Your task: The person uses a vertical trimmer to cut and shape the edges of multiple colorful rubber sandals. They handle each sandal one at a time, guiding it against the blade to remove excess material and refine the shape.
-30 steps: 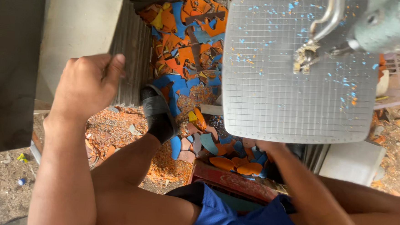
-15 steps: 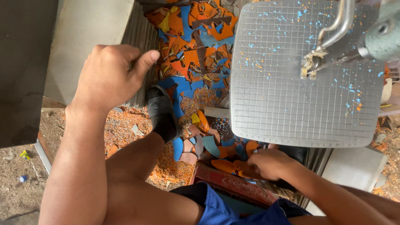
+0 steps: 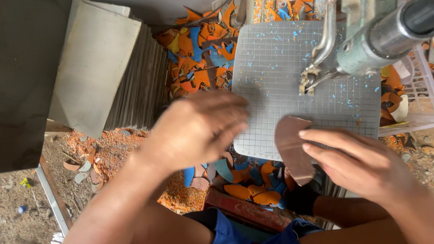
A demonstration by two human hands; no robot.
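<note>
A: Well, far left a grey slab (image 3: 93, 66) leans by ribbed sheets (image 3: 142, 81); orange and blue offcuts (image 3: 201, 52) heaped beyond.

B: Left hand (image 3: 194, 128) blurred, fingers loose, holding nothing, over the gridded tabletop's (image 3: 279, 66) near edge.

A: Right hand (image 3: 358, 164) pins a brown sole-shaped piece (image 3: 292, 146) on that edge; machine head (image 3: 375, 38) above; white basket (image 3: 421, 98) rightmost.

Left hand (image 3: 197, 128) hovers palm-down, fingers loosely spread (blurred); right hand (image 3: 358, 161) reaches leftward, fingers extended.

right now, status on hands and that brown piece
Right hand holds brown curved piece on gridded plate. Left hand open, blurred, beside it. Machine head apart.
</note>
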